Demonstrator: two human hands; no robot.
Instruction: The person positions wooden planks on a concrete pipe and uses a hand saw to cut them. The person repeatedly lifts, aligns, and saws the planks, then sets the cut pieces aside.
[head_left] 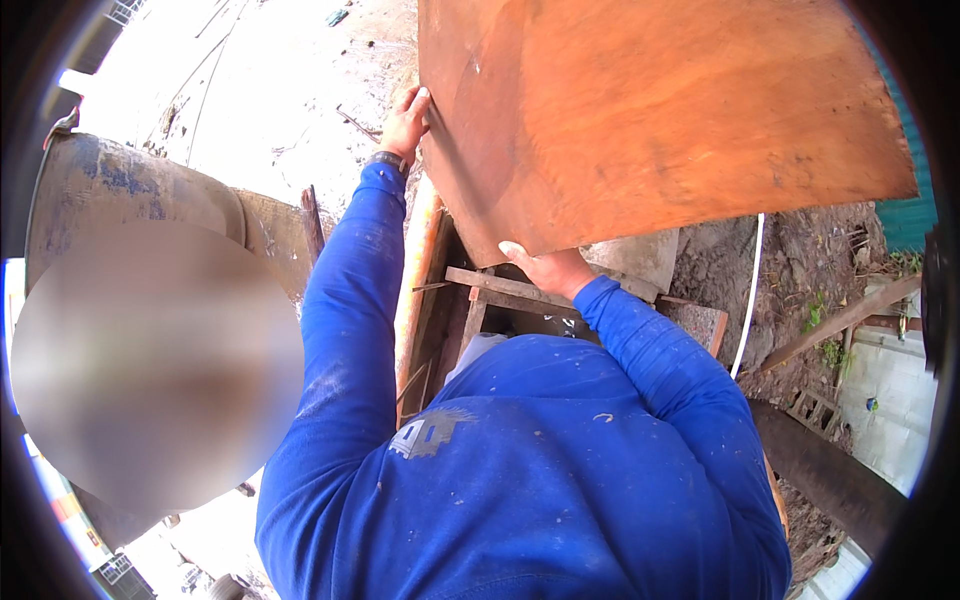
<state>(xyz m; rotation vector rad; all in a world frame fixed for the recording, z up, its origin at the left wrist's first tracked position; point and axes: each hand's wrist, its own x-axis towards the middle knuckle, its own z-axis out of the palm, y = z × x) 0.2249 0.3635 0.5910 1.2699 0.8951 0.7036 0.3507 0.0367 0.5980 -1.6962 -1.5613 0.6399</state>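
A large reddish-brown plywood sheet [670, 110] fills the upper right, tilted and reaching out of the top of the view. My left hand [404, 122] grips its left edge, with the thumb and fingertips at the rim and the other fingers partly hidden. Farther down, my right hand [548, 268] holds the sheet's near edge, its thumb lying on the face while the fingers are hidden underneath. Both arms are in blue sleeves dusted with dirt. Below the sheet, wooden framing [510, 290] shows around a dark gap.
Left of me stands a big worn drum [140, 190], next to a round blurred area. A pale board [418, 290] runs along the gap. On the right are a white pipe [752, 290], bare soil [710, 265], a dark beam [830, 470] and a block wall [880, 400].
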